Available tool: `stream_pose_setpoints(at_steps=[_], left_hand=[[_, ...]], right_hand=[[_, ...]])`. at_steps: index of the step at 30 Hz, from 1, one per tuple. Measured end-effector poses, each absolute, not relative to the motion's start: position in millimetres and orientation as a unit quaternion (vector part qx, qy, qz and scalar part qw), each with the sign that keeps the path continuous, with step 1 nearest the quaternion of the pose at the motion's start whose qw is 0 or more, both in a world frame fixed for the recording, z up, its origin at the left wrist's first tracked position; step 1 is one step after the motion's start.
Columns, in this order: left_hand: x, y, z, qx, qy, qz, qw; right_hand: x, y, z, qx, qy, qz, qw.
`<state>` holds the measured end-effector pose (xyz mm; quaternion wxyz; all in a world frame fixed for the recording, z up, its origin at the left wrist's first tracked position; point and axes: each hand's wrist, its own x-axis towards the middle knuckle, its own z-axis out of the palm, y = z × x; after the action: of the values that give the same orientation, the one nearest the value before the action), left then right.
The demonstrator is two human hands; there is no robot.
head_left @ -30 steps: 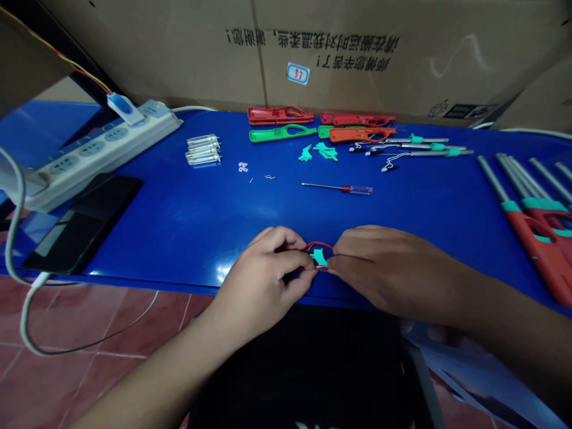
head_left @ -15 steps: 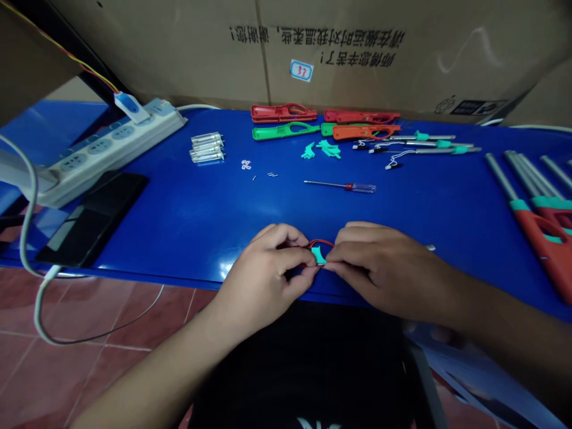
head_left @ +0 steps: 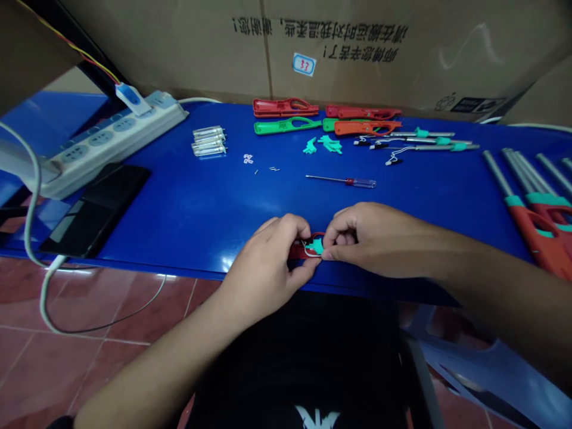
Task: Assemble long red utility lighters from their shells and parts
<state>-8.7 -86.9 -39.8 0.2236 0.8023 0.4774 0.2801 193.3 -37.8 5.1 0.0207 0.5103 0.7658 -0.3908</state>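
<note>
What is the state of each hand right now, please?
Left hand: closed, holding the red casing.
Right hand: closed, apparently pinching the teal piece.

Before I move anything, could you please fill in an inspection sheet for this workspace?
Surface: blue table, glossy, with a light reflection.
Parts and tool: red shell and green piece in front; loose shells, clear tubes, tiny metal pieces and screwdriver farther back.
Clutter: black phone beside power strip.
Grips: left grip holds the red shell; right grip is at the green piece, pinch unclear.
Cables: white cable hangs below the table's edge; plug in the power strip.
Surroundings: cardboard behind, tiled floor below.
</note>
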Motion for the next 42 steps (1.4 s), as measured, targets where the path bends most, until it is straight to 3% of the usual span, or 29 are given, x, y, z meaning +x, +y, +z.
stream_pose_setpoints(at_steps=[5,10,16,30,42], left_hand=[[-8.0,-86.4,-36.9,0.811,0.471,0.268,0.222],[-13.3,-82.5,-27.4,0.828,0.504,0.203,0.133],[-26.1,-76.1,-30.2,0.834,0.45,0.239,0.212],[-29.7,-66.8,-32.4,0.849,0.42,0.192,0.257],[-25.4,-68.6,-31.7,0.845,0.429,0.198,0.251]], right_hand=[[192.0,-49.3,1.6,0.523,0.779,-0.344,-0.032],[192.1,-48.2,1.3,0.533,0.766,-0.356,-0.038],[192.9,-45.7,3.6,0.517,0.79,-0.328,-0.049],[191.6,-49.0,0.4,0.432,0.856,-0.273,-0.08],[176.3,-51.4,6.7,0.492,0.833,-0.248,-0.051]])
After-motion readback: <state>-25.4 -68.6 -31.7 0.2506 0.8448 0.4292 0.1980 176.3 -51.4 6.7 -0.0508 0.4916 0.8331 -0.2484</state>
